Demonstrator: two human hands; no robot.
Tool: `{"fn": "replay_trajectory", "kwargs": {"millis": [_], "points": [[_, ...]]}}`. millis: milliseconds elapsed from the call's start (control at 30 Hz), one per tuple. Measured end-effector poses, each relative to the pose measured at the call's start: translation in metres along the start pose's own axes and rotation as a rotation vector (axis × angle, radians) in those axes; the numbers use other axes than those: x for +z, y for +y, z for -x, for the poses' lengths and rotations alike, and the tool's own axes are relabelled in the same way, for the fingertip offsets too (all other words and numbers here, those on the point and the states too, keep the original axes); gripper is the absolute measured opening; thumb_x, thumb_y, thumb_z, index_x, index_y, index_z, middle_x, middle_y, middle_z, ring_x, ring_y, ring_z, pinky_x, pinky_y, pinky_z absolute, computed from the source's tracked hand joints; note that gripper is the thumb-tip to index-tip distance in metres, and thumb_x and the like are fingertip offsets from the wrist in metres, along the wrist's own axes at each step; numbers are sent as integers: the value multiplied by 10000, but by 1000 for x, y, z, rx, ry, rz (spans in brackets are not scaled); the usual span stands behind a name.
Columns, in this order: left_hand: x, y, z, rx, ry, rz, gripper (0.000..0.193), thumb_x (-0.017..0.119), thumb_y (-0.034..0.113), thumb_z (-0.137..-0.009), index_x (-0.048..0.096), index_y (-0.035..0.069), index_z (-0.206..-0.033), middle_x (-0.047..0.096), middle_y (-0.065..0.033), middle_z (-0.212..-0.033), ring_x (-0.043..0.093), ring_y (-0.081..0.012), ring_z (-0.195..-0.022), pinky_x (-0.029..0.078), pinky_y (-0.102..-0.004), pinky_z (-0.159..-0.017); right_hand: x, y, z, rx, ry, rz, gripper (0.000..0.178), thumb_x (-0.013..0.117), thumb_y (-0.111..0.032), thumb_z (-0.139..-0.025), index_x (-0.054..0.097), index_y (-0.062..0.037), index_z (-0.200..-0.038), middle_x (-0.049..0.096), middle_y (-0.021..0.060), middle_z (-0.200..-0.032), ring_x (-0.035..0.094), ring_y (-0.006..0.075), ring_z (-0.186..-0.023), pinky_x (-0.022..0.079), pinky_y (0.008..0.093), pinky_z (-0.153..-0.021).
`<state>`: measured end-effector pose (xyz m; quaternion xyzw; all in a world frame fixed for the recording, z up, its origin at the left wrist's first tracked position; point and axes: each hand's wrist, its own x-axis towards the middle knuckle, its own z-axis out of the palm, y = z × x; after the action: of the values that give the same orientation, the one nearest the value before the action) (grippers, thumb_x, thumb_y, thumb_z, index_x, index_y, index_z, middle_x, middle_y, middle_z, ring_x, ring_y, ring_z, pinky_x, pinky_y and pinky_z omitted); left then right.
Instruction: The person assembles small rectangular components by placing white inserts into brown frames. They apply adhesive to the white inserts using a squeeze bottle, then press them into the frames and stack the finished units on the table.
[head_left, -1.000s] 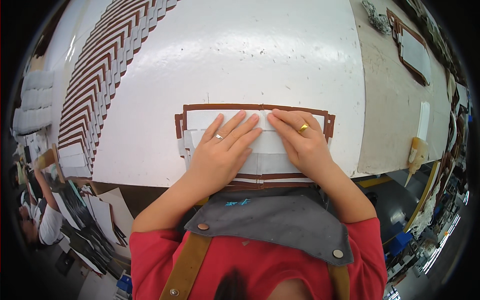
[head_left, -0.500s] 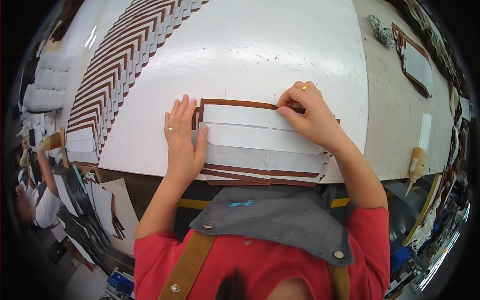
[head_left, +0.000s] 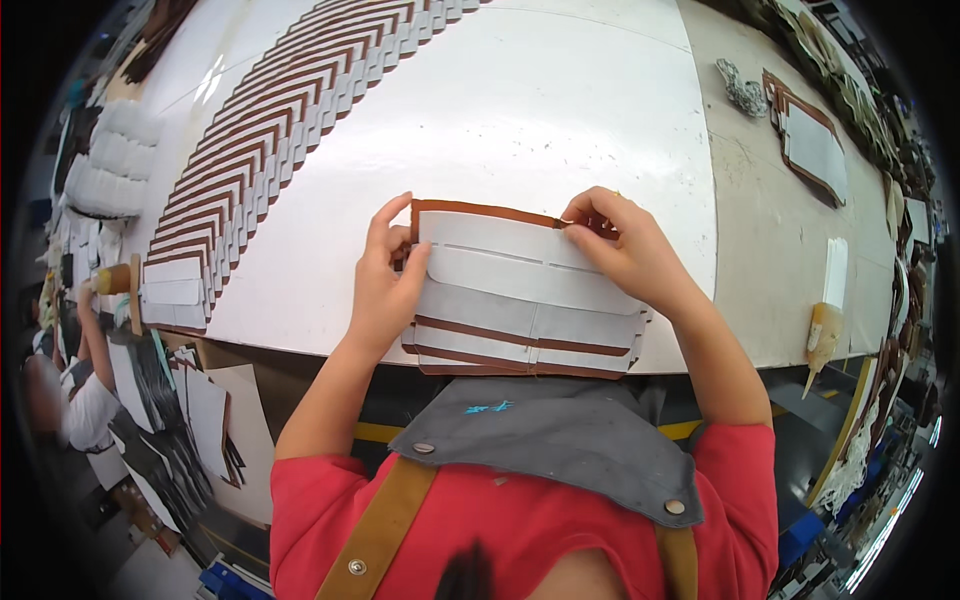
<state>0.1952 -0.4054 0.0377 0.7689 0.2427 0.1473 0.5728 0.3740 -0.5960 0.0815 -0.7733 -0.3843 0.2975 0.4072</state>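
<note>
In front of me lies a flat brown-edged panel with a pale backing and a row of thin slits across it. It rests on several similar panels, stepped toward the table's near edge. My left hand holds its left edge near the upper corner, fingers curled behind and thumb on the pale face. At the far edge, right of the middle, my right hand pinches the brown border between thumb and fingers. What lies under the right palm is partly hidden.
A long overlapping row of brown-edged panels runs along the white table's left. To the right are a glue bottle, a small stack of panels and a crumpled grey lump. Another person's arm shows at far left.
My left hand has gone from lying flat beside the panel to gripping its left edge. The right hand keeps its pinch on the far border, shifted slightly. The whole view has turned a little.
</note>
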Motion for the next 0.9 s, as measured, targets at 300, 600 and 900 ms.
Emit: {"fn": "replay_trajectory", "kwargs": {"millis": [300,600,900], "points": [[-1,0,-7,-41,16,-65,436,495,-12,-839,391,19,-1261,581,-89,-878,492,-136,-752,409,-277,-758,-5,23,21,-121,207,275,214,568,-40,-824,553,-27,-1037,538,126,-1079,523,242,-979,465,318,-823],[53,34,4,537,-274,-664,402,536,47,-828,500,63,-1228,435,-124,-1332,381,-305,-1247,285,-432,-1023,6,58,102,27,549,130,154,543,16,-824,571,-16,-972,593,99,-910,559,232,-854,456,313,-757],[96,30,11,572,-601,-761,509,545,251,-868,406,141,-1345,308,-41,-1449,250,-258,-1351,164,-492,-1098,13,64,100,-122,406,585,513,533,87,-703,587,-87,-1182,605,45,-904,506,211,-818,413,319,-781]]}}
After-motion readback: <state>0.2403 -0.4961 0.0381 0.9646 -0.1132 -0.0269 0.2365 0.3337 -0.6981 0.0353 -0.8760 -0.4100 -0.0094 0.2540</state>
